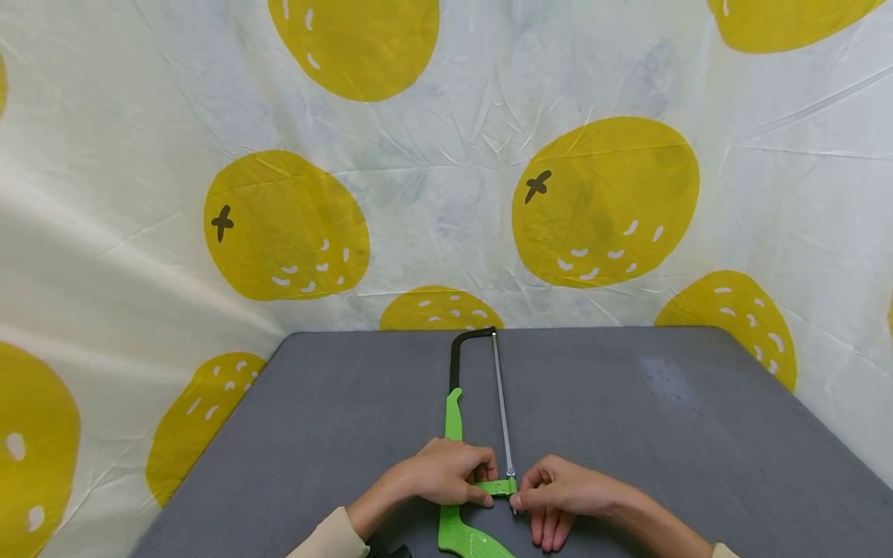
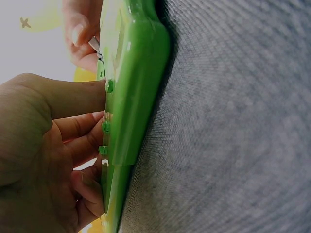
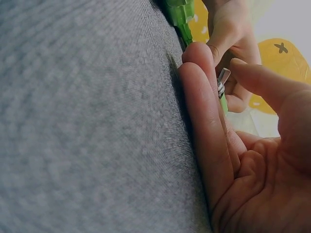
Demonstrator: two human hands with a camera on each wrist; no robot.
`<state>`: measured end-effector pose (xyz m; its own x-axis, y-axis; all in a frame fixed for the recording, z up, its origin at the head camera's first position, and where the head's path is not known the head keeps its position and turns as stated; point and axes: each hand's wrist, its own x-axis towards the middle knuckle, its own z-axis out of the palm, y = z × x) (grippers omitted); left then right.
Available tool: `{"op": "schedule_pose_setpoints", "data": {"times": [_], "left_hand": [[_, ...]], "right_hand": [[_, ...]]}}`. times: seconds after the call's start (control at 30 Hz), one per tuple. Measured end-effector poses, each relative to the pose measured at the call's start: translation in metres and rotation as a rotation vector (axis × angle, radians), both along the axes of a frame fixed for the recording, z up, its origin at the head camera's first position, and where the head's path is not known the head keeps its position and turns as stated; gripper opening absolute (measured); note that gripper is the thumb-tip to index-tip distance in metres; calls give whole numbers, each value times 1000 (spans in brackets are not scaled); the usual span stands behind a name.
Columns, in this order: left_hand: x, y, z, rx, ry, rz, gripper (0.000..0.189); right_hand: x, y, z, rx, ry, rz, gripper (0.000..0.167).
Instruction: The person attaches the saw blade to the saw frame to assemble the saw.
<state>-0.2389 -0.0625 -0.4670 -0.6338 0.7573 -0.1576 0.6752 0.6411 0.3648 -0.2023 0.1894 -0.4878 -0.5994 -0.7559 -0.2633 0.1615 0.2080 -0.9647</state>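
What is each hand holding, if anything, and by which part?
The left hand holds the hacksaw by its green crosspiece; whether the right hand grips the metal end piece cannot be told.

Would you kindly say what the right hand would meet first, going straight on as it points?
Likely the metal pin on the hacksaw; whether the right hand touches it is unclear.
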Motion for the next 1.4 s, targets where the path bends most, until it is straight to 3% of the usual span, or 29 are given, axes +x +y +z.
{"op": "schedule_pose_setpoints", "data": {"times": [1.4], "left_hand": [[0, 0, -2, 1, -1, -4, 17]], "right_hand": [[1, 0, 0, -17, -21, -1, 23]]}}
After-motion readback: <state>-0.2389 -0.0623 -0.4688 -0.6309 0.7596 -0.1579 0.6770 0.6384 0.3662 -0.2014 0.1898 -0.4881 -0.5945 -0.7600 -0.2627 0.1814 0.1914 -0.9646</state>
